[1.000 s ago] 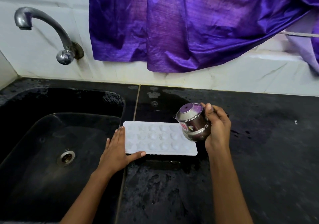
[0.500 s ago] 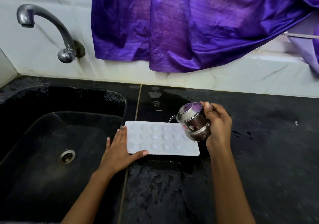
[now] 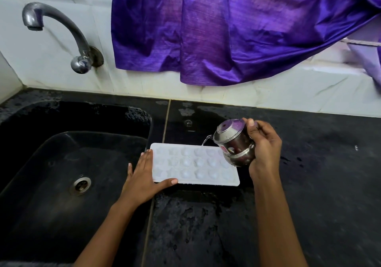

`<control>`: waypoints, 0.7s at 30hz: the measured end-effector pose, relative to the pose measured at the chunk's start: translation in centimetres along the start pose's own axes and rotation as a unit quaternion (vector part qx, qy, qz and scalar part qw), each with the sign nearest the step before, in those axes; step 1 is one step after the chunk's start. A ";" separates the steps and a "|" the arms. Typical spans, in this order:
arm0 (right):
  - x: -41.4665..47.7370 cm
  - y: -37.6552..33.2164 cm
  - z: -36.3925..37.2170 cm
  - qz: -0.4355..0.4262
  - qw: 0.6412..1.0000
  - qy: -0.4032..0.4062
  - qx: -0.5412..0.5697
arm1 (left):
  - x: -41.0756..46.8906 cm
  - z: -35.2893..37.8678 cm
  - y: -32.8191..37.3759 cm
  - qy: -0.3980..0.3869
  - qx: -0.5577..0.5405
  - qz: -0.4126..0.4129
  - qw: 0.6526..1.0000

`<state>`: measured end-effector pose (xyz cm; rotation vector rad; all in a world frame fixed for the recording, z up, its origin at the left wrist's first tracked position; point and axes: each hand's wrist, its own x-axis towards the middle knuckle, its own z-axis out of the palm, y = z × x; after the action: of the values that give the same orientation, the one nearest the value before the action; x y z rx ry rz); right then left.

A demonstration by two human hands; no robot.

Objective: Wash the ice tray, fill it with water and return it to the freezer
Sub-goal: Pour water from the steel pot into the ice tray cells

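A white ice tray with rounded cells lies flat on the wet black counter, just right of the sink. My left hand rests against the tray's left end, fingers spread along its edge and thumb under the near rim. My right hand grips a small steel pot tilted to the left over the tray's far right corner. A thin stream of water runs from the pot's rim onto the tray.
A black sink with a round drain fills the left side. A curved metal tap juts from the white tiled wall. A purple cloth hangs above the counter's back edge.
The pot has tipped further to the left and water now pours from its rim onto the tray. My left hand stays against the tray's left end.
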<state>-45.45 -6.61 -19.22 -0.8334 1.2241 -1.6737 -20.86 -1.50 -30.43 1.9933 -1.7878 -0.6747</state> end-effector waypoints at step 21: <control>-0.6 0.5 0.7 0.052 0.994 -0.010 0.097 | -0.3 -0.2 0.2 -0.005 -0.008 -0.001 1.000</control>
<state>-44.44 -6.36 -19.51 -0.6553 1.0545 -1.6635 -20.89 -1.22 -30.13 1.9848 -1.7819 -0.6976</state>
